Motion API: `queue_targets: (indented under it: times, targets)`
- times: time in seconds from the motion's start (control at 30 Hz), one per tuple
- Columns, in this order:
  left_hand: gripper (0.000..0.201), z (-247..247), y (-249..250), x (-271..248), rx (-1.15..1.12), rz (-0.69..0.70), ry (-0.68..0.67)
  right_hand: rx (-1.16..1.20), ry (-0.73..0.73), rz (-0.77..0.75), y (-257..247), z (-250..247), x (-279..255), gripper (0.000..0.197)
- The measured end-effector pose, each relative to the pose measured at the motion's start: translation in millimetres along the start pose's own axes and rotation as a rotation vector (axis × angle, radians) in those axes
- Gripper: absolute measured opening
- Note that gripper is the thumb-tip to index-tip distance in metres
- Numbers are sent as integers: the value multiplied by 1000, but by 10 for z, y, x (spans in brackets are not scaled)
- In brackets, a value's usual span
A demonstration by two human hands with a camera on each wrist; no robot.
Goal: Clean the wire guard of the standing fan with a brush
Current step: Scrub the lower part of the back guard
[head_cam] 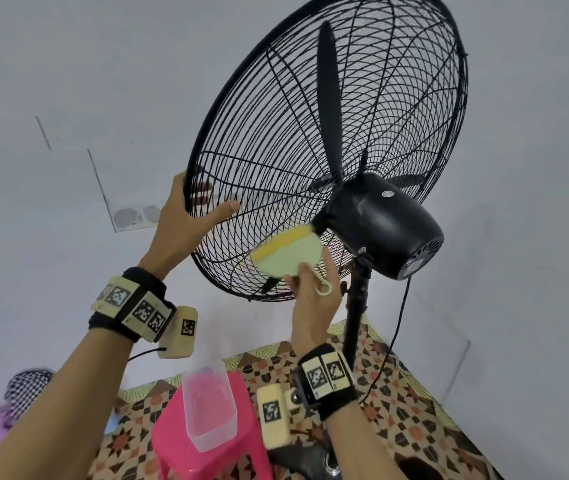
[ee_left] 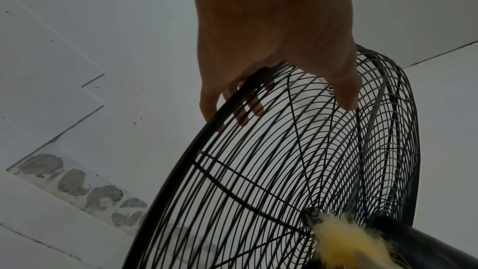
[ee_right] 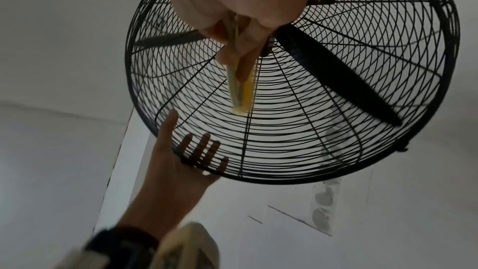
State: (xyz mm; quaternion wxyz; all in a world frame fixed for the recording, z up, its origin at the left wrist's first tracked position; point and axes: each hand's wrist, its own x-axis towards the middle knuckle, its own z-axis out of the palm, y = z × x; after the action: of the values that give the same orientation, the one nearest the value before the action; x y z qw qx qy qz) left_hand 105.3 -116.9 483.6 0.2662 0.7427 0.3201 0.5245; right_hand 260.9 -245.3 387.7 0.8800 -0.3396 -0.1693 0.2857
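No text can be read; the round badge (head_cam: pixel 387 194) on the fan's motor housing (head_cam: pixel 385 230) is too blurred.

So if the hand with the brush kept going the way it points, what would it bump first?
Probably the wire guard: the right hand already presses the brush bristles against its rear wires near the motor housing. Behind them sit the fan blades.

The head view is bright, evenly lit and soft-shadowed, with wide-angle bending toward its edges; both wrist views are dim and grainy, the fan guard (ee_right: pixel 297 93) silhouetted against pale walls, near skin blurred
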Motion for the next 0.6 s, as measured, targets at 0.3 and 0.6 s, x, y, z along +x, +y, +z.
queue_targets:
  times: [0.3,0.6]
  targets:
    - [85,-23,-11,-10,-1,-17,-10,-22,-42,5,89,29,-192,54]
    - [84,-42,-21,-35,17,4,-29,-45,-93,87,149,107,-451,56]
